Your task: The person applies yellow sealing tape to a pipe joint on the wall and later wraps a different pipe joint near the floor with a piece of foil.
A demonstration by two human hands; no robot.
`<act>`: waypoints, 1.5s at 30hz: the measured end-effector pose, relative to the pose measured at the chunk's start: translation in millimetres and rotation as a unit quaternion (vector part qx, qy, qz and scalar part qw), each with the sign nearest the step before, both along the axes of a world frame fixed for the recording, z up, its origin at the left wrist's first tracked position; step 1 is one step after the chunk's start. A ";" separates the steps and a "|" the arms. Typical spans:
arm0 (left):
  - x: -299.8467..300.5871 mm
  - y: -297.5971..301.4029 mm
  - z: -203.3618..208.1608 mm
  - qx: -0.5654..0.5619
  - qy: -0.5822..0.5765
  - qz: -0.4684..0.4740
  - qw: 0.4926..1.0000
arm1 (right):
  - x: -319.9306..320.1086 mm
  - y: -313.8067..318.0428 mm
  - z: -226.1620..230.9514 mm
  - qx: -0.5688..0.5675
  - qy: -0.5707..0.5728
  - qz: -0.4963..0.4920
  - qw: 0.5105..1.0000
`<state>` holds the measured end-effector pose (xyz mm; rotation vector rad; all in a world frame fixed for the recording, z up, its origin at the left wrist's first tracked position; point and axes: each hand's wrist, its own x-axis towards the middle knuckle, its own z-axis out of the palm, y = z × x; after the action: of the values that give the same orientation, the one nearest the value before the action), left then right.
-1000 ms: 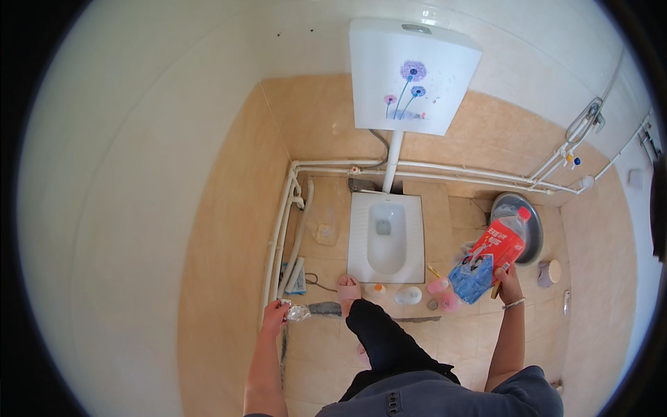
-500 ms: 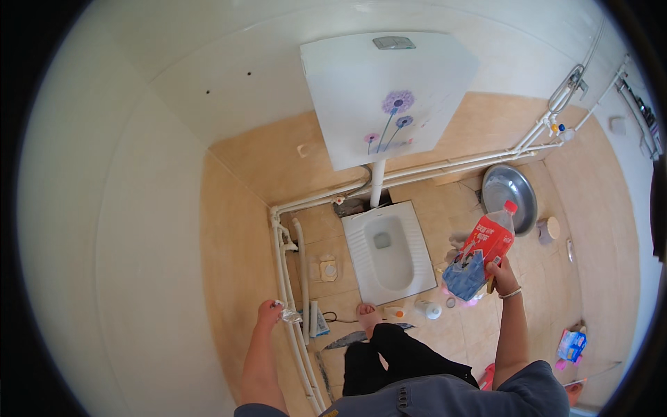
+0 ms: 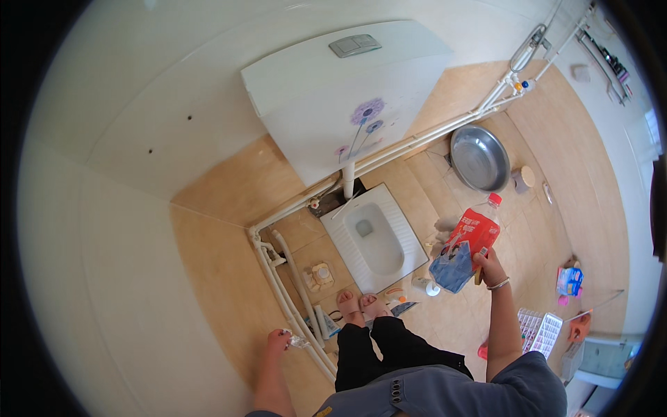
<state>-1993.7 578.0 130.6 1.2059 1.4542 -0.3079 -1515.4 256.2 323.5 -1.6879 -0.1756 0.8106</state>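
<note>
My right hand is closed round a large plastic bottle with a red cap and a red and blue label. The bottle leans with its cap up and away from me. A small yellowish-brown piece shows beside my fingers; I cannot tell what it is. On the left, my left hand pinches a crumpled, shiny silvery wrapper near the wall pipes. A white squat toilet is set in the floor ahead of my feet.
A white cistern with painted flowers hangs on the far wall. A metal basin stands at the far right. White pipes run along the left wall. A white bottle is near my feet, and a white basket is at the right.
My view has swung, bringing the basket at the right into sight and showing both my feet. My hands still hold the bottle and the wrapper.
</note>
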 end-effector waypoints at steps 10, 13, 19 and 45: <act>32.7 37.1 0.7 -0.007 -0.004 -0.040 0.999 | -9.6 13.4 -6.8 -0.023 -0.007 -0.057 0.998; 48.9 46.0 -5.8 -0.011 -0.029 -0.057 0.998 | -6.9 15.9 -9.4 -0.035 -0.004 -0.056 0.998; 117.7 62.5 -16.4 0.029 -0.078 -0.120 0.989 | 13.2 13.4 -33.5 -0.048 0.008 -0.048 0.998; 437.3 12.7 -196.8 -0.128 -0.323 -0.182 0.920 | 159.7 28.5 -372.6 -0.407 -0.070 0.138 0.900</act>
<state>-1556.4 590.7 -66.2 1.2044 0.5952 -0.3023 -1355.7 284.7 -49.1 -2.5584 -0.1910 1.0586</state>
